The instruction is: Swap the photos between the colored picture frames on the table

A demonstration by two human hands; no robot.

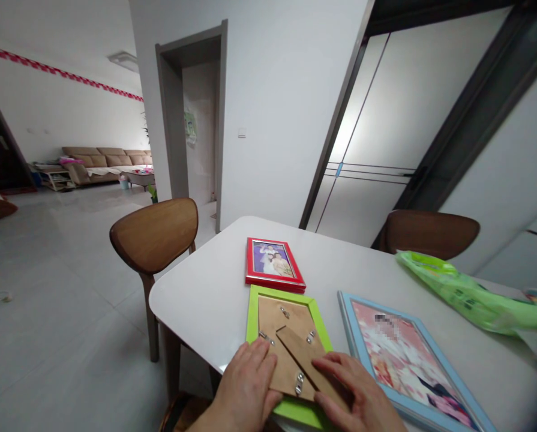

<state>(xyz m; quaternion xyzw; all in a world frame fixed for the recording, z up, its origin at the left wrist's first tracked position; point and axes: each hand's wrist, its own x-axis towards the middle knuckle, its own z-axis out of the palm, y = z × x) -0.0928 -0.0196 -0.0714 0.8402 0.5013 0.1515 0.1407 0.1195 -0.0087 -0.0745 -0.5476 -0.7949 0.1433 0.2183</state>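
A green picture frame (252, 312) lies face down on the white table, its brown backing board (268, 306) upward. Several small metal clips sit on the board, one near its top (285, 312) and another near its bottom (299, 383). A brown stand leg (297, 351) runs slantwise across the board. My left hand (245, 384) lies on the board's left side, fingers stretched out, thumb near the lower edge. Curled round the lower part of the stand leg is my right hand (349, 390), which hides its end.
Beyond the green frame lies a red picture frame (275, 283) with a photo. A blue picture frame (353, 327) lies to the right, close to my right hand. A green plastic bag (466, 297) rests farther right. Wooden chairs (160, 234) stand around the white table (196, 294).
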